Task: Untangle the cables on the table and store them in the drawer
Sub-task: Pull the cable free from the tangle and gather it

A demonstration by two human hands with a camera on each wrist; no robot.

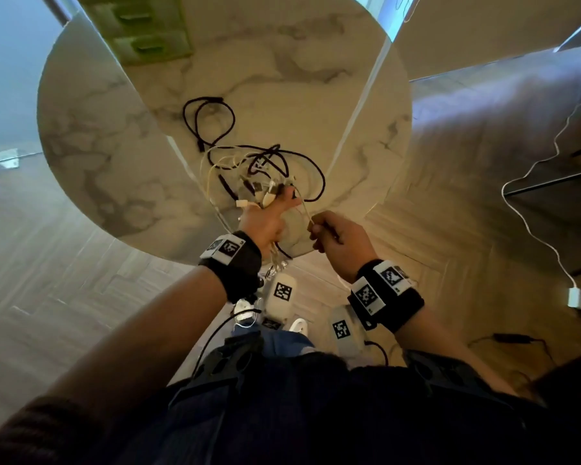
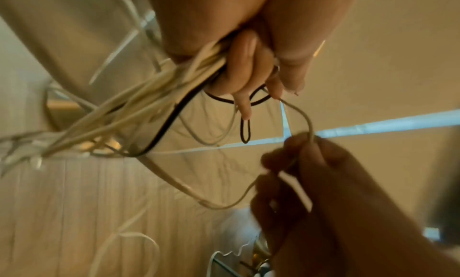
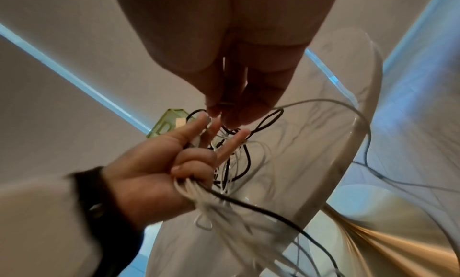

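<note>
A tangle of black and white cables (image 1: 259, 162) lies on the round marble table (image 1: 98, 129). My left hand (image 1: 265, 216) grips a bundle of white cables (image 2: 149, 96) (image 3: 196, 190) and one black cable (image 2: 171, 120) at the table's near edge; two of its fingers (image 3: 234, 143) stick out straight. My right hand (image 1: 336, 236) pinches a thin white cable (image 2: 306, 120) (image 1: 304, 206) just right of the left hand. That strand runs in a loop between both hands. A green drawer unit (image 1: 141, 28) stands at the table's far side.
A separate black cable loop (image 1: 208, 119) lies farther out on the table. On the wooden floor at right runs a white charger cable (image 1: 534, 229) with its plug (image 1: 576, 298). A black cable (image 1: 514, 338) lies on the floor nearby.
</note>
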